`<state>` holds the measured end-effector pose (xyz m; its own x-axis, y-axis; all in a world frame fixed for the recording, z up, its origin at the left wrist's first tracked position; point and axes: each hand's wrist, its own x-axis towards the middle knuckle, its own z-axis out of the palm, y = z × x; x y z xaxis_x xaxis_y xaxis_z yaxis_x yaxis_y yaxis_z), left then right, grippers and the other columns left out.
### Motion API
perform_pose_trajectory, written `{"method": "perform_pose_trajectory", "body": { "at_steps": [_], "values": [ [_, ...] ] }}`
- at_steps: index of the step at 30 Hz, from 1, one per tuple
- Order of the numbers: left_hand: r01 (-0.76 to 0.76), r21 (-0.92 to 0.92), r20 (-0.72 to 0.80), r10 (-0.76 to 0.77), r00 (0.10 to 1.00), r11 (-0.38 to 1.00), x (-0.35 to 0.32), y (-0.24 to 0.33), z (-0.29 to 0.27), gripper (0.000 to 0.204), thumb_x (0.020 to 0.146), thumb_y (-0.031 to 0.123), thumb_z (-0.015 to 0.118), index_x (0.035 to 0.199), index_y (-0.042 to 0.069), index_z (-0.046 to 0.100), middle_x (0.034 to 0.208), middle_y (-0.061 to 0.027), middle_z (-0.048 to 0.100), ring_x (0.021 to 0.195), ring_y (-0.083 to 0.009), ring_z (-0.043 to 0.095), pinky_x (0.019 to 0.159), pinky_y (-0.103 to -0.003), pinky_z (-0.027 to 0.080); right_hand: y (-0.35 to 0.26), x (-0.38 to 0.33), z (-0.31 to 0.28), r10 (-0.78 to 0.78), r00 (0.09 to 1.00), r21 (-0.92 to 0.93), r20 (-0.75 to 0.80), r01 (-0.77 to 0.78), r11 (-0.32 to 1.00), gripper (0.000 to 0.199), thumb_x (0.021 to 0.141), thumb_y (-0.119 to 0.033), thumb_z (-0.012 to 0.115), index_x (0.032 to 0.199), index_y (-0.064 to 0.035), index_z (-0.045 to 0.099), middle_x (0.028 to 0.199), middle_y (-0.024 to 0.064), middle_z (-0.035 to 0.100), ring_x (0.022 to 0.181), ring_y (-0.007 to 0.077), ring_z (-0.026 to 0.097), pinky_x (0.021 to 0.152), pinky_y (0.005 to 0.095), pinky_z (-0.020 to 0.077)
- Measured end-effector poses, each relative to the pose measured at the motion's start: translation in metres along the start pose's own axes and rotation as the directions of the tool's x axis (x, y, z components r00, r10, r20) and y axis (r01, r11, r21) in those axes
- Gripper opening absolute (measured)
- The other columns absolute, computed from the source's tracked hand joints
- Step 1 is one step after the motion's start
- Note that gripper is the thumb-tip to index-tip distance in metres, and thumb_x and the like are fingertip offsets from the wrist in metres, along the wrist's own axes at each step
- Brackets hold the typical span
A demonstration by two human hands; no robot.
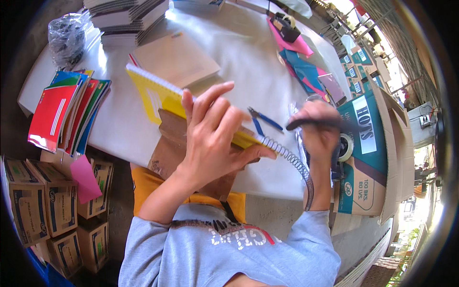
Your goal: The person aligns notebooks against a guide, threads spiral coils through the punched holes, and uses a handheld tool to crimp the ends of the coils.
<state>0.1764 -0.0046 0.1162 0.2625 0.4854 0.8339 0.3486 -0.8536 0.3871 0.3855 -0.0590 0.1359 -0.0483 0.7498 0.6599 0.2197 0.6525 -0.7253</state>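
My left hand (213, 129) is bent around a tilted yellow notebook (158, 98), fingers apart above its edge and thumb along the near end. Brown cardboard (174, 143) sits beneath the notebook, over my lap. From the notebook's right end a loose wire spiral (289, 156) curves down toward my right forearm. My right hand (315, 126), smeared by motion, is closed on a long dark object (330, 123) whose kind I cannot make out. Between the hands, blue-handled pliers (265, 120) lie on the white table (239, 57).
Colourful notebooks (52, 115) lie at the left edge, below a plastic-wrapped bundle (67, 40). Spiral-bound stacks (126, 21) and pale sheets (177, 60) lie beyond. A tape dispenser (286, 26) stands far right, a teal carton (366, 148) nearer. Boxes (60, 196) are piled at lower left.
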Motion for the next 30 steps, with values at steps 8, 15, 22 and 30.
{"method": "perform_pose_trajectory", "body": {
  "at_steps": [8, 15, 22, 30],
  "values": [
    [0.124, -0.258, 0.009, -0.126, 0.992, 0.958, -0.009, -0.005, 0.000, 0.082, 0.047, 0.048, 0.082, 0.112, 0.008, 0.051, 0.108, -0.0088, 0.056, 0.110, -0.0252, 0.048, 0.104, -0.046, 0.015, -0.004, 0.020, 0.012, -0.086, 0.996, -0.256, -0.015, 0.080, 0.964, 0.034, 0.067, 0.011, 0.060, 0.097, -0.0020, 0.064, 0.088, 0.0122, 0.065, 0.078, 0.0240, 0.063, 0.067, 0.0291, 0.0487],
    [0.010, -0.210, -0.076, -0.026, 0.997, 0.978, -0.005, -0.007, -0.002, 0.085, 0.048, 0.044, 0.081, 0.118, 0.008, 0.047, 0.096, -0.0055, 0.057, 0.100, -0.0210, 0.052, 0.101, -0.041, 0.023, -0.006, 0.014, 0.027, 0.190, 0.934, 0.005, -0.302, -0.197, 0.980, 0.010, 0.077, 0.006, 0.059, 0.084, 0.0004, 0.063, 0.086, 0.0152, 0.064, 0.078, 0.0203, 0.063, 0.072, 0.0309, 0.0513],
    [-0.005, -0.140, -0.027, 0.001, 1.000, 0.990, 0.005, -0.014, -0.008, 0.098, 0.043, 0.046, 0.084, 0.124, 0.008, 0.043, 0.081, 0.0002, 0.057, 0.079, -0.0165, 0.055, 0.088, -0.037, 0.030, 0.008, 0.020, 0.008, -0.012, 1.000, -0.437, 0.017, 0.018, 0.899, 0.035, 0.066, 0.014, 0.053, 0.095, -0.0008, 0.064, 0.088, 0.0110, 0.063, 0.078, 0.0211, 0.063, 0.072, 0.0271, 0.0486],
    [-0.111, -0.098, -0.090, 0.102, 0.991, 0.989, 0.005, -0.030, -0.003, 0.090, 0.047, 0.051, 0.080, 0.121, 0.011, 0.050, 0.080, 0.0013, 0.056, 0.079, -0.0171, 0.054, 0.088, -0.036, 0.028, 0.010, 0.015, 0.013, 0.304, 0.891, 0.185, -0.337, -0.253, 0.950, 0.016, 0.078, -0.002, 0.065, 0.093, 0.0015, 0.060, 0.093, 0.0111, 0.061, 0.083, 0.0203, 0.060, 0.079, 0.0312, 0.0490]
  ]
}}
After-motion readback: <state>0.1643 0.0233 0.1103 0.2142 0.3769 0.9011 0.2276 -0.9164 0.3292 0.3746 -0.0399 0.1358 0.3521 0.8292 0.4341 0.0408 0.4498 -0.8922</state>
